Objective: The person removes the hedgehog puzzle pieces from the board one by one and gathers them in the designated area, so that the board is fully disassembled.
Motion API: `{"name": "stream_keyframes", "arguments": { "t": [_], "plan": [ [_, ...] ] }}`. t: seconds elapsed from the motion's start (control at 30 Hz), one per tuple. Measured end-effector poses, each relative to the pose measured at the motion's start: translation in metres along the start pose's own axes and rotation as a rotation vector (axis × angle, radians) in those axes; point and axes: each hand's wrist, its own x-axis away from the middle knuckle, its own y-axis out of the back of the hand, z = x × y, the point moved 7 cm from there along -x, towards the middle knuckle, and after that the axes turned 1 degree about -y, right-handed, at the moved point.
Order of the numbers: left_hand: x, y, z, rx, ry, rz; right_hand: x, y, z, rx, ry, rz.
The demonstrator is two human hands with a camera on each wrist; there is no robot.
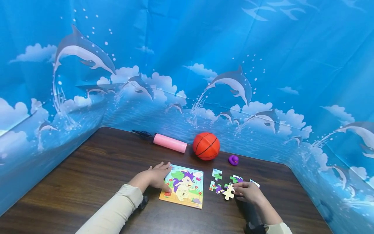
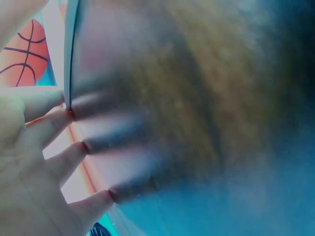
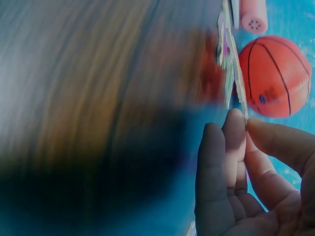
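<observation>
A picture puzzle board with a cartoon hedgehog lies on the dark wooden table. My left hand rests flat on the board's left edge, with straight fingers pressing its rim. My right hand pinches a pale puzzle piece between thumb and fingers, just right of the board. Several loose coloured pieces lie on the table around that hand.
An orange toy basketball and a pink hand pump sit at the table's back edge. A small purple toy stands right of the ball. Blue dolphin-print sheeting walls the table on three sides.
</observation>
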Motion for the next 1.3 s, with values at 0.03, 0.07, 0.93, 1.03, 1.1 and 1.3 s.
{"name": "stream_keyframes", "arguments": {
  "t": [0.03, 0.07, 0.93, 1.03, 1.1, 1.3],
  "plan": [
    [0.000, 0.000, 0.000, -0.001, -0.001, 0.000, 0.000, 0.002, -0.001, 0.021, -0.002, -0.013],
    [0.000, 0.000, 0.000, 0.000, 0.000, 0.001, 0.001, 0.004, -0.002, 0.039, -0.008, -0.026],
    [0.001, 0.000, 0.003, 0.003, 0.000, 0.004, 0.002, -0.102, 0.068, 0.584, 0.315, 0.152],
    [0.001, -0.001, 0.002, 0.009, 0.003, 0.007, 0.001, -0.122, 0.077, 0.631, 0.347, 0.229],
    [0.000, -0.002, 0.002, 0.009, 0.003, 0.009, -0.001, -0.129, 0.080, 0.666, 0.347, 0.256],
    [-0.002, -0.001, 0.002, 0.003, 0.008, 0.009, -0.005, -0.134, 0.085, 0.733, 0.333, 0.268]
  ]
}}
